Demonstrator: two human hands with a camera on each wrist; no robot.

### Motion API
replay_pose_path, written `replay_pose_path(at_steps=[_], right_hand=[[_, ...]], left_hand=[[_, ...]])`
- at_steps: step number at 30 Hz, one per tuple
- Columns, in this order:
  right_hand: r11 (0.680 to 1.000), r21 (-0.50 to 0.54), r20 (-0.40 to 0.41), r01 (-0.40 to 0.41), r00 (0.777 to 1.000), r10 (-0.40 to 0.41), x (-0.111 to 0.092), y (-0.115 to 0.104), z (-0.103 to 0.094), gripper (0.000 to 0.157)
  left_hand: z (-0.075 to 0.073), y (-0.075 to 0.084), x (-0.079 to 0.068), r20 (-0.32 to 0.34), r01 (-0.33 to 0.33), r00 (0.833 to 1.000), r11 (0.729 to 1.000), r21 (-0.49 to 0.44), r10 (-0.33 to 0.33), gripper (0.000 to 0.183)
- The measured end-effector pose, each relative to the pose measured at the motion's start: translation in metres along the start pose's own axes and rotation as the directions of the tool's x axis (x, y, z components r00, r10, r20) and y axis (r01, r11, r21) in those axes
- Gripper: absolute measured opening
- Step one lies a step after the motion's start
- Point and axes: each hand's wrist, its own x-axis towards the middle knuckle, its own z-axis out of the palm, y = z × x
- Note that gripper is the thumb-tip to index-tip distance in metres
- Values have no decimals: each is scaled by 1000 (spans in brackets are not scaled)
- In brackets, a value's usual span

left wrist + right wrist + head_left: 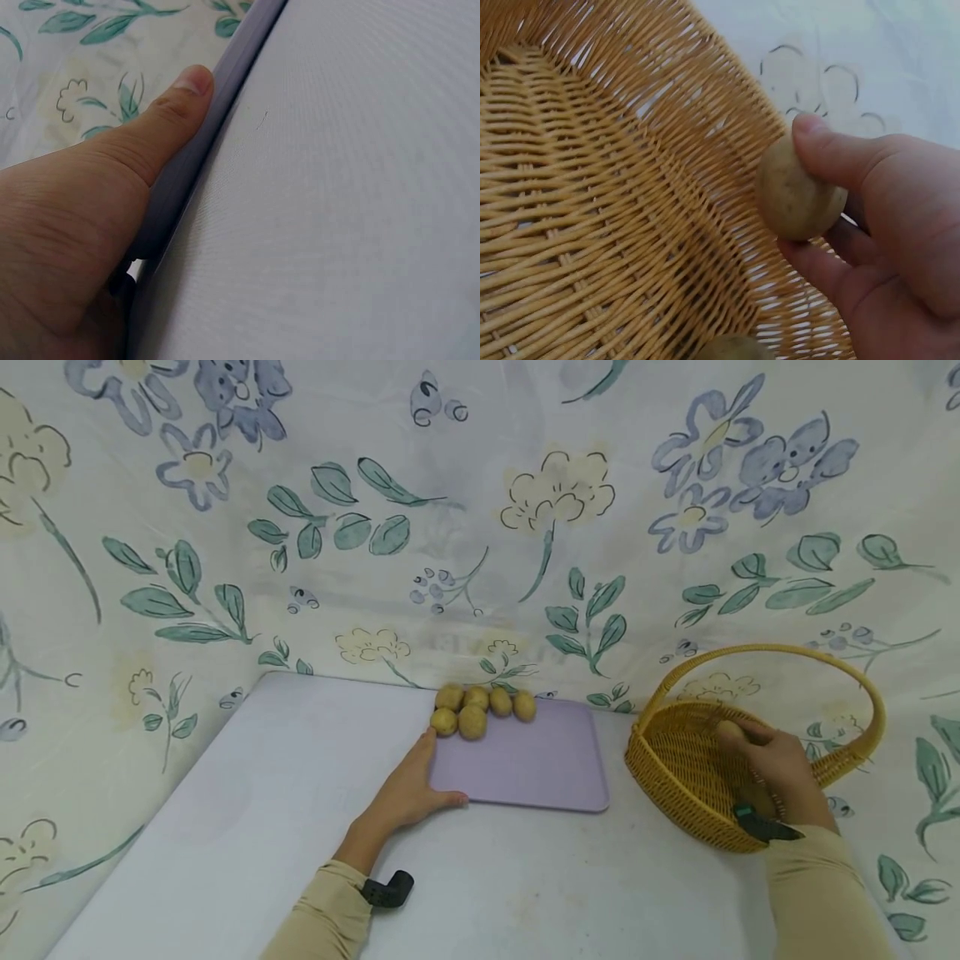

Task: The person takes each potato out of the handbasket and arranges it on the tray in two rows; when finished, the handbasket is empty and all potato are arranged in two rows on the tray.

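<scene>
My right hand [783, 768] pinches a potato [791, 191] between thumb and fingers, over the inside of the wicker basket [675, 797]. Lower in the basket lies another potato [735, 349], partly cut off in the right wrist view. At the near left corner of the purple tray [525, 768], my left hand [408, 789] is spread, its thumb along the front edge and its straight fingers along the left side. Several potatoes [472, 722] are grouped at the tray's back left, one of them close to the left fingertips.
The basket's tall arched handle [765, 649] rises above its rim. Beneath everything is a white table [247, 810], with a floral-patterned cloth [480, 543] hanging behind and at the sides.
</scene>
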Motion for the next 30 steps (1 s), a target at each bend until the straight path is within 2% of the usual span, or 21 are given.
replay_pose_path(at_steps=[4, 17, 24, 30], right_hand=[[996, 90, -7, -26, 1000, 26, -6, -11, -2, 93], [995, 92, -117, 39, 993, -28, -22, -43, -7, 79], [988, 132, -142, 76, 988, -57, -43, -65, -2, 71], [976, 170, -189, 138, 976, -105, -64, -74, 2, 63]], left_hand=[[1, 0, 0, 3, -5, 1000, 1000, 7, 5, 136], [-1, 0, 1, 5, -20, 1000, 1000, 21, 20, 136], [0, -2, 1, 3, -17, 1000, 1000, 15, 17, 136], [-1, -2, 2, 11, -20, 1000, 1000, 15, 19, 137]])
